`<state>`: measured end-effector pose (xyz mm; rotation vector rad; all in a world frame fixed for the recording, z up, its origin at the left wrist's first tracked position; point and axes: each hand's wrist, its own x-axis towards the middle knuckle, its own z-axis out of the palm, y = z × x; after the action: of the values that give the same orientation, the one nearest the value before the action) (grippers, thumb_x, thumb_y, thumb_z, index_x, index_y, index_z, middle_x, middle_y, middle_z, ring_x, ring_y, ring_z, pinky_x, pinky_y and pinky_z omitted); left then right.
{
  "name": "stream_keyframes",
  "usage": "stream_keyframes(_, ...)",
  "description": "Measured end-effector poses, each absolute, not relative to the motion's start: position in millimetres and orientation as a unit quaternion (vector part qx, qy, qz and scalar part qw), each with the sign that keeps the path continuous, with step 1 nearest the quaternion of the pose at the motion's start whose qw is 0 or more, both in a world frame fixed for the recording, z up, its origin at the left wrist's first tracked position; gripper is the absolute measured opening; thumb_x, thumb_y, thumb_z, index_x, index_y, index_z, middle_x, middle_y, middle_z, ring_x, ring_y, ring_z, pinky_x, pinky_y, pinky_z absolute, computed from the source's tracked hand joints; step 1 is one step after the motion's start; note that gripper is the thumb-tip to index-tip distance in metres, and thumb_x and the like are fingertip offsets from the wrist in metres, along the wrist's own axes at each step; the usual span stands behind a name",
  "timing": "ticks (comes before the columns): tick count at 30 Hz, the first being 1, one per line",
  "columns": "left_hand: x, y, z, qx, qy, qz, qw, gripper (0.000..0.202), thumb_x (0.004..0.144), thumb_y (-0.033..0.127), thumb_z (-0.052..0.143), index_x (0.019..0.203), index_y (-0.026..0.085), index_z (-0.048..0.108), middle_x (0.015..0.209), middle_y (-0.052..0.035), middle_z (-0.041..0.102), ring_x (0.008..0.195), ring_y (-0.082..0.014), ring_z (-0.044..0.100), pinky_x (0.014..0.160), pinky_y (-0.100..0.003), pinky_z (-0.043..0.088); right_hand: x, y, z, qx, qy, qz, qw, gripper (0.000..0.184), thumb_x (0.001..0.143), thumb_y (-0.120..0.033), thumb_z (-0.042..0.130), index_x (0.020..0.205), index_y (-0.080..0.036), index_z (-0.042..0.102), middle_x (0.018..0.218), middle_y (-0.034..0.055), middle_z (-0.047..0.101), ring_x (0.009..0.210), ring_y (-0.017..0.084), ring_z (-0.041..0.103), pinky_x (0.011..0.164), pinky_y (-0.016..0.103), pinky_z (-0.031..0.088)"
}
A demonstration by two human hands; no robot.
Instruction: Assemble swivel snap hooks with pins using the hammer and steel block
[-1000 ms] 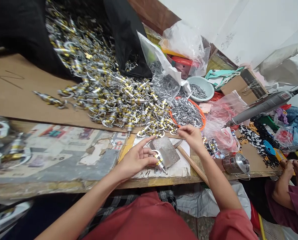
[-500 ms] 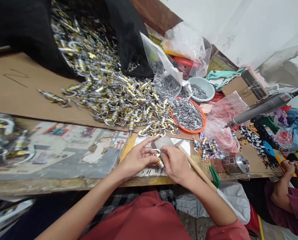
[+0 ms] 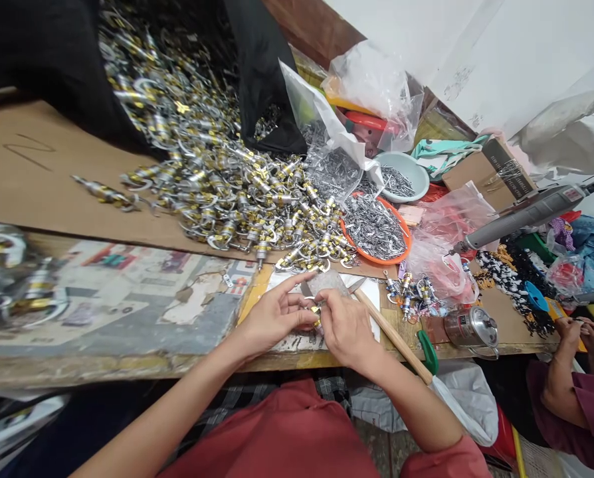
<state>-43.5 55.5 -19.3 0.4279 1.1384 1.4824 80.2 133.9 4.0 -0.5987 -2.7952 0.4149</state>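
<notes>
Between my two hands, near the table's front edge, is a small silver-and-yellow metal keychain piece (image 3: 319,325), mostly covered by fingers. My left hand (image 3: 277,317) pinches it between thumb and fingers, its index finger stretched forward. From the other side my right hand (image 3: 349,330) closes on the piece, its fingertips hidden from view. Just beyond them lies a grey metal block (image 3: 329,283) on a white sheet (image 3: 374,292). A hammer with a wooden handle (image 3: 396,338) rests right of my right hand, the handle reaching past the table edge.
A big heap of similar keychain pieces (image 3: 257,192) spills from a black bag (image 3: 262,60). An orange basket (image 3: 407,245) and a pale bowl (image 3: 421,179) hold small metal parts. At right are a grey electric screwdriver (image 3: 521,219), a metal pot (image 3: 469,326) and another person's hands (image 3: 583,333).
My right hand has shifted slightly and turned over the keychain piece, so less of it shows. My left hand keeps its place.
</notes>
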Motion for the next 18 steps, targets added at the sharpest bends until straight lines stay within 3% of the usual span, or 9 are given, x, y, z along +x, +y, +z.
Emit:
stream_keyframes(5,-43,54,-17,0.178,0.482,0.63,0.582,0.081,0.054,0.017,0.073,0.127,0.016,0.038,0.065,0.0052,0.063,0.057,-0.0131,0.062,0.059,-0.026,0.053,99,145,3,-0.239,-0.927,0.196,0.212,0.022,0.09,-0.023,0.033,0.099,-0.016,0.051,0.079,0.0044,0.062,0.068,0.016,0.058,0.063,0.025,0.043)
stream_keyframes(7,-44,54,-17,0.177,0.487,0.625,0.583,0.082,0.053,0.017,0.074,0.127,0.017,0.038,0.065,0.0054,0.062,0.058,-0.0142,0.063,0.059,-0.027,0.053,119,158,-2,-0.293,-0.909,0.167,0.244,0.022,0.091,-0.029,0.037,0.102,-0.017,0.051,0.088,0.0068,0.061,0.077,0.017,0.058,0.069,0.027,0.044)
stream_keyframes(9,-44,55,-17,0.178,0.491,0.621,0.584,0.083,0.052,0.017,0.074,0.127,0.017,0.038,0.065,0.0055,0.061,0.057,-0.0143,0.063,0.059,-0.027,0.053,141,173,-10,-0.335,-0.915,0.105,0.2,0.026,0.089,-0.033,0.043,0.108,-0.017,0.051,0.096,0.0097,0.06,0.086,0.02,0.056,0.075,0.031,0.044)
stream_keyframes(11,-44,55,-16,0.177,0.493,0.62,0.585,0.083,0.052,0.017,0.074,0.127,0.017,0.038,0.064,0.0059,0.061,0.057,-0.0141,0.063,0.059,-0.027,0.052,160,185,-18,-0.355,-0.926,0.074,0.104,0.03,0.086,-0.035,0.047,0.11,-0.017,0.053,0.099,0.0105,0.058,0.089,0.023,0.056,0.074,0.034,0.045)
stream_keyframes(14,-44,54,-16,0.174,0.496,0.619,0.583,0.083,0.052,0.018,0.074,0.127,0.017,0.038,0.065,0.0063,0.06,0.056,-0.0141,0.064,0.059,-0.027,0.052,177,189,-24,-0.368,-0.921,0.117,0.045,0.026,0.087,-0.035,0.046,0.105,-0.018,0.056,0.092,0.007,0.059,0.084,0.021,0.058,0.071,0.031,0.047)
stream_keyframes(18,-44,54,-15,0.173,0.493,0.622,0.583,0.083,0.052,0.018,0.075,0.127,0.017,0.039,0.064,0.0066,0.06,0.056,-0.0139,0.063,0.059,-0.028,0.052,177,173,-12,-0.358,-0.905,0.164,0.162,0.027,0.088,-0.03,0.045,0.11,-0.017,0.051,0.099,0.0082,0.06,0.086,0.019,0.058,0.074,0.03,0.048)
